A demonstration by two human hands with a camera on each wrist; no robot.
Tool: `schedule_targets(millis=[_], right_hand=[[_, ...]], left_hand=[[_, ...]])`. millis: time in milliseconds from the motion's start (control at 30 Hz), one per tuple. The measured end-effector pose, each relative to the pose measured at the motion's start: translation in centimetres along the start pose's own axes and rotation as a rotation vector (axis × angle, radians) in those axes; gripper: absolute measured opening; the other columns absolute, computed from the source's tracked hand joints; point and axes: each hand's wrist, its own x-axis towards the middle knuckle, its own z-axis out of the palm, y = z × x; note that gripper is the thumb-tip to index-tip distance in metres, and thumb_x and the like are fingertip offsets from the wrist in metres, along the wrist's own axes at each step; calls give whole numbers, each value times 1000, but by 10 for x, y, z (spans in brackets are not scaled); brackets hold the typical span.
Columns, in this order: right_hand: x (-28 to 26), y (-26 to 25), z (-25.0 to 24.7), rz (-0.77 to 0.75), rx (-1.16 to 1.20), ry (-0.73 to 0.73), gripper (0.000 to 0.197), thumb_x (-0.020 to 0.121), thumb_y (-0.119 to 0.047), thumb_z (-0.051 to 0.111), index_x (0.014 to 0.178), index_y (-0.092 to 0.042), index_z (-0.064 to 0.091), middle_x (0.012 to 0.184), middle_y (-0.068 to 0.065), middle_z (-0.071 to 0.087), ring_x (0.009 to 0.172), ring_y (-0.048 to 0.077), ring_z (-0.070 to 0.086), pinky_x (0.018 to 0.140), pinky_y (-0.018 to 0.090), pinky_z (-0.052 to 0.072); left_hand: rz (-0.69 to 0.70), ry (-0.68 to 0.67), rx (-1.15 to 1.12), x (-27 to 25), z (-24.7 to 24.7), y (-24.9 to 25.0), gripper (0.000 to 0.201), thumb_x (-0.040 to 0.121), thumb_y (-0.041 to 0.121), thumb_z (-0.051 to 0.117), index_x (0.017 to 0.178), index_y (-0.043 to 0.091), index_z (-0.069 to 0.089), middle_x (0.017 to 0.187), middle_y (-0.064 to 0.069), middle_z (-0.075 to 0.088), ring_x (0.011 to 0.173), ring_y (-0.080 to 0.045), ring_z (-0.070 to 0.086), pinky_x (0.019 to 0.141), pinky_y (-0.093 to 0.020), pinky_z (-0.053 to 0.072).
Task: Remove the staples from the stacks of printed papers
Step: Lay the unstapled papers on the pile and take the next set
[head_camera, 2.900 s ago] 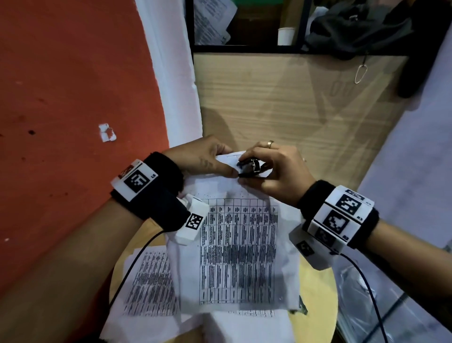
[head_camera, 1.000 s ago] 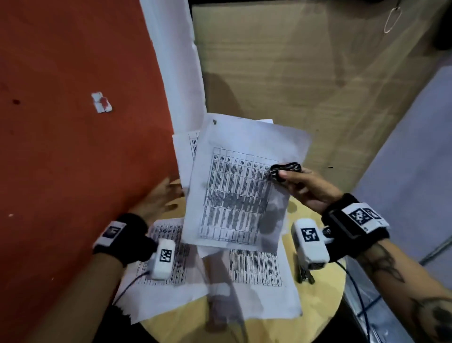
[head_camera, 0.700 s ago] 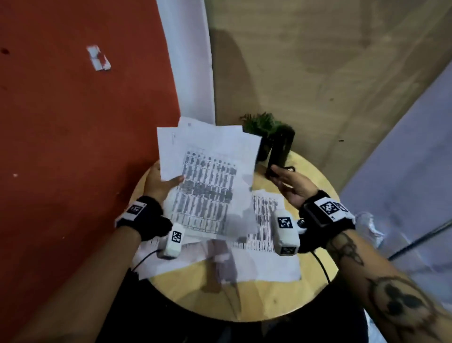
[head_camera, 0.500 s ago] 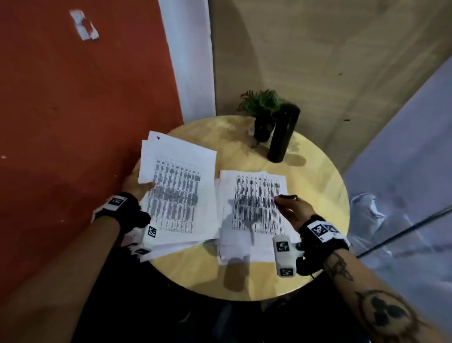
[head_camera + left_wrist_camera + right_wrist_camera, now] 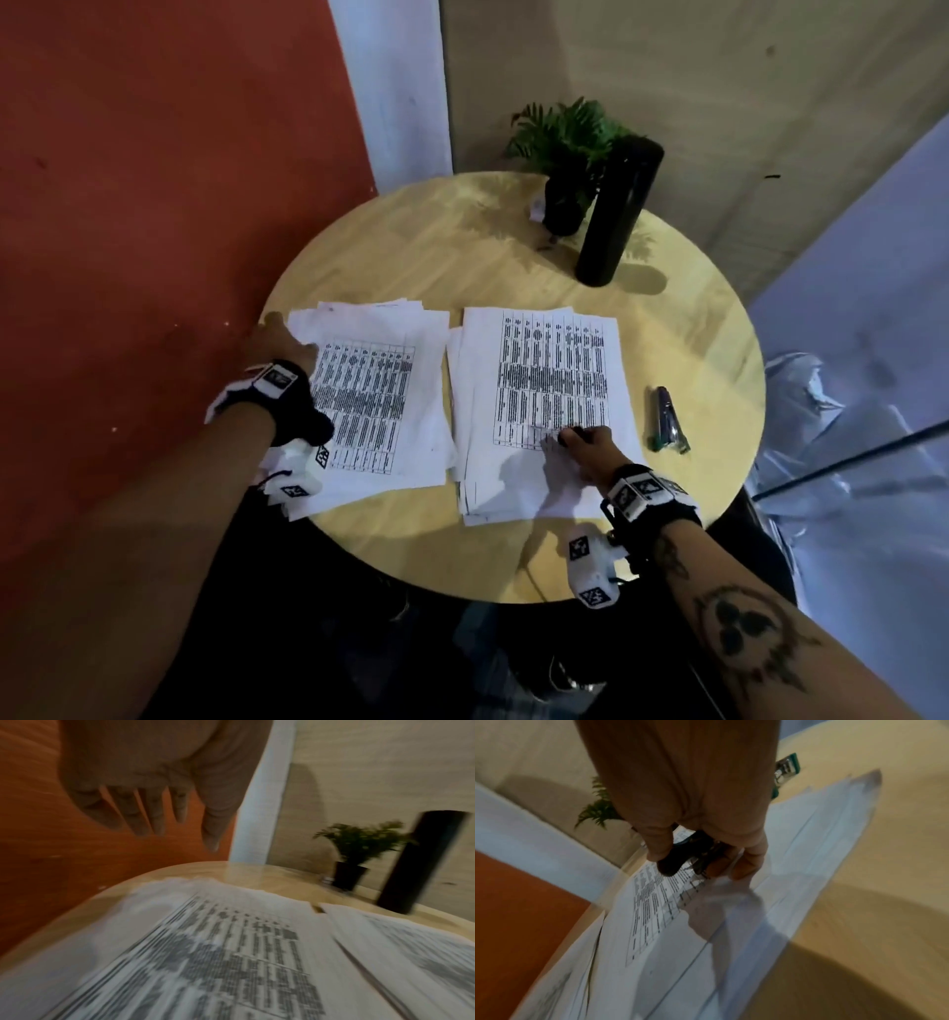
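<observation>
Currently 2 paper stacks lie side by side on the round worktop [image 5: 683,329]: left stack [image 5: 380,395], right stack [image 5: 544,390]. Left hand [image 5: 280,342] fingers [image 5: 154,811] spread, loose, over left stack's far-left edge. Right hand [image 5: 590,452] pinches black staple remover [image 5: 680,856] above right stack's near edge. Stapler [image 5: 666,419] just right of it.

The print on both paper stacks, the left stack [image 5: 380,395] and the right stack [image 5: 544,401], is too small and smeared to read in any view. The left wrist picture is motion-blurred, so the left hand [image 5: 154,787] shows only soft outlines. The right hand [image 5: 693,805] covers most of a small black tool [image 5: 680,856], probably a staple remover. No staple can be made out. The stapler [image 5: 666,420] near the table's right edge lacks detail, and the right wrist view shows only its tip.
</observation>
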Motion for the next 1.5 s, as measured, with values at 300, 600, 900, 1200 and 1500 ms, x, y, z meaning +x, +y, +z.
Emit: schedule_targets(millis=[300, 600, 900, 1200, 1500], right_hand=[[-16, -7, -4, -42, 103, -49, 41, 99, -12, 43, 58, -12, 40, 31, -12, 37, 28, -4, 32, 30, 11, 27], [-1, 0, -4, 43, 86, -53, 31, 91, -39, 55, 72, -14, 50, 62, 2, 42, 59, 15, 42, 54, 22, 32], [-6, -2, -5, -13, 122, -59, 35, 94, -21, 53, 61, -14, 48, 58, 1, 44, 57, 12, 40, 55, 24, 34], [-22, -12, -12, 8, 204, -112, 26, 95, -16, 50, 70, -13, 55, 66, 3, 51, 60, 13, 45, 57, 23, 37], [-57, -95, -77, -422, 300, 249, 53, 64, -37, 82, 105, -14, 57, 128, 14, 45, 98, 16, 57, 86, 22, 49]], left_hand=[[261, -403, -79, -77, 98, 132, 50, 83, 20, 67, 127, 4, 49, 132, -19, 52, 122, -32, 49, 101, -34, 39], [42, -523, 73, -87, 130, 161, 76, 77, 35, 74, 138, 5, 40, 142, -16, 45, 127, -32, 46, 104, -41, 41], [-17, -589, -152, -69, 121, 174, 78, 87, 42, 63, 144, 0, 31, 149, -17, 35, 133, -32, 41, 106, -32, 34], [82, -415, -347, -77, 106, 165, 38, 81, 17, 73, 115, 3, 64, 124, -12, 62, 117, -24, 56, 101, -24, 39], [243, -328, -995, -93, 58, 167, 30, 70, -8, 75, 59, 16, 61, 51, 16, 61, 51, 4, 54, 61, -13, 45]])
